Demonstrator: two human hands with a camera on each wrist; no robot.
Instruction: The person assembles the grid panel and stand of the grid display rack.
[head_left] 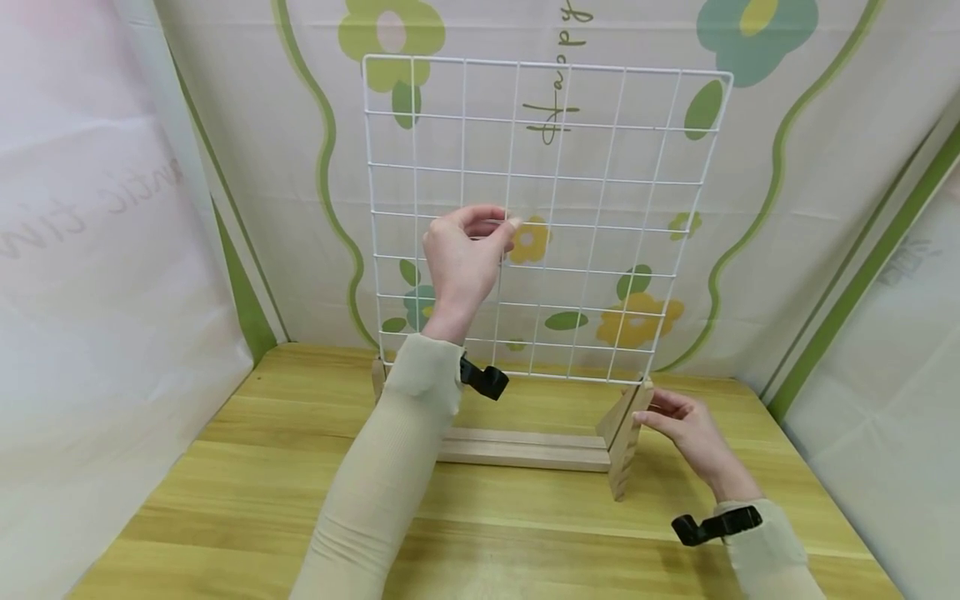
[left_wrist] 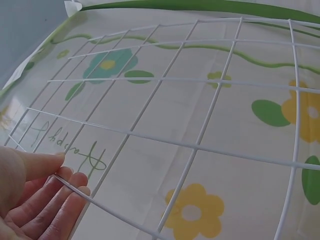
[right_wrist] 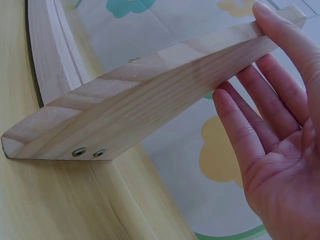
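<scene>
A white wire grid panel (head_left: pixel 577 225) stands upright, its lower corners at the two side pieces of a wooden stand (head_left: pixel 525 454). My left hand (head_left: pixel 467 254) pinches a wire near the middle of the grid between thumb and fingers. The left wrist view shows the thumb above that wire and fingertips (left_wrist: pixel 70 200) under it. Lower right, my right hand (head_left: pixel 690 429) grips the upper part of the stand's right side piece (head_left: pixel 628 442). In the right wrist view the thumb lies over the side piece's edge, with the fingers behind. My left arm partly hides the left side piece.
The stand rests on a wood-grain table (head_left: pixel 225 483). Behind the grid hangs a pale cloth backdrop (head_left: pixel 315 275) with flowers and green lines. Cloth side walls close in the left and right. Each wrist carries a black camera mount (head_left: pixel 716 527).
</scene>
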